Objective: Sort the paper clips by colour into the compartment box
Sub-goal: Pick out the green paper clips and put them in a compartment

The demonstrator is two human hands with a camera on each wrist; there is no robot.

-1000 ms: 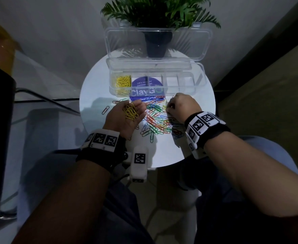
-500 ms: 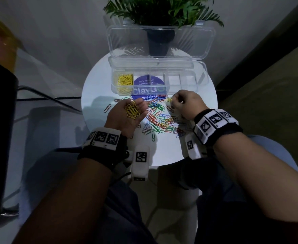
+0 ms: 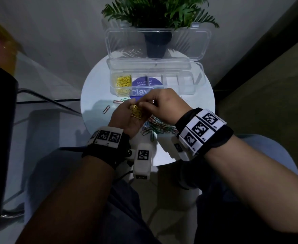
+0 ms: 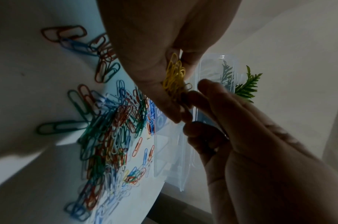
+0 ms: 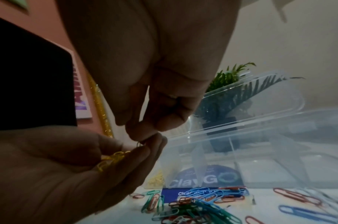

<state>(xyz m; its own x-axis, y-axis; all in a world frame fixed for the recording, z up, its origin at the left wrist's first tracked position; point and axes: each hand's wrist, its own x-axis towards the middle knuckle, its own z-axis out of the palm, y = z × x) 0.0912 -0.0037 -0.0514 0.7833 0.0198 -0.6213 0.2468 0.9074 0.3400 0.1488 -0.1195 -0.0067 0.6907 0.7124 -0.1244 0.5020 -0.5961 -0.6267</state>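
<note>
- Cupping yellow clips (image 3: pixel 135 111) in left hand (image 3: pixel 125 118), palm up, above the tabletop (image 3: pixel 95 95).
- Pinching one more clip with right hand (image 3: pixel 164 106); dropping it well inside the palm.
- Emptying into the compartment box (image 3: pixel 194 81), yellow end.

The round blue sticker (image 5: pixel 206 177) under the clear plastic compartment box (image 3: pixel 188 88) reads "ClayGo" in big letters. Its small words up top are too blurry to read.

A potted plant (image 3: pixel 157 18) with green fronds and a dark pot stands at the far edge of the round white desk (image 3: pixel 93 95). A blue round sticker (image 3: pixel 144 82) printed "ClayGO" lies flat on the desk, nearer than the plant. A dark cable (image 3: pixel 44 102) runs off to the left below the desk's edge.
</note>
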